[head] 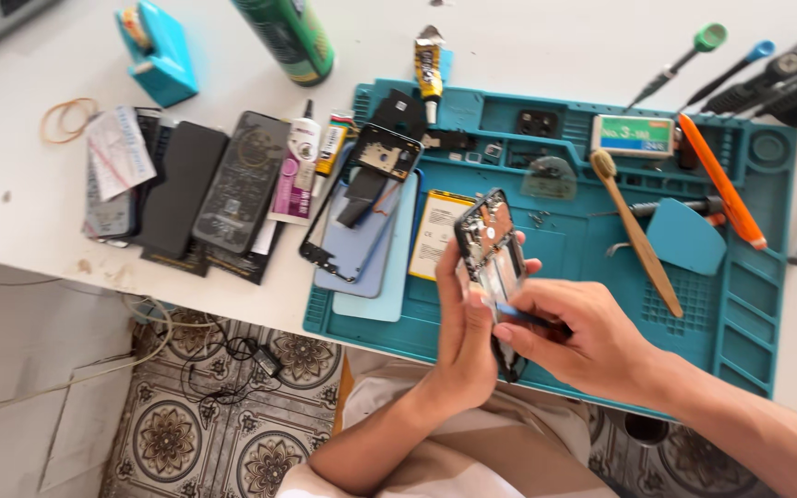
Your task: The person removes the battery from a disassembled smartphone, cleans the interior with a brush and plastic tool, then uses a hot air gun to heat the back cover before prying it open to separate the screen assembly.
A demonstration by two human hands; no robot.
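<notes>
With the left hand (461, 318) gripping the phone frame (489, 254) upright over the mat (565, 267), right-hand fingers (520, 325) pinching a blue tool (532, 320) should pry gently along its 5 o'clock edge.

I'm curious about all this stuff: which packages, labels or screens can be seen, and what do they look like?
Small box: top of the teal mat, rectangular, green, white and blue.
Battery: mat centre, flat, white label with yellow edge.
Glue tube: mat's top edge, yellow and black.
Spray can: upper table, green.
</notes>
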